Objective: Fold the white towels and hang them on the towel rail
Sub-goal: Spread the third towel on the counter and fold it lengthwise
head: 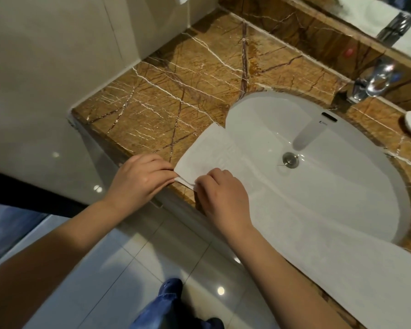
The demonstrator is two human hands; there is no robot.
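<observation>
A long white towel (318, 224) lies flat along the front edge of the brown marble tabletop (176, 91), spanning the near part of the white sink (337, 148) and running off toward the front right corner, its left end resting on the marble just left of the basin. The left hand (140, 179) pinches that end's near corner at the tabletop's front edge with its fingers curled, and the right hand (223, 195), just beside it, grips the towel's near edge with its fingers bent over the cloth. A chrome tap (373, 81) stands at the back edge behind the sink.
</observation>
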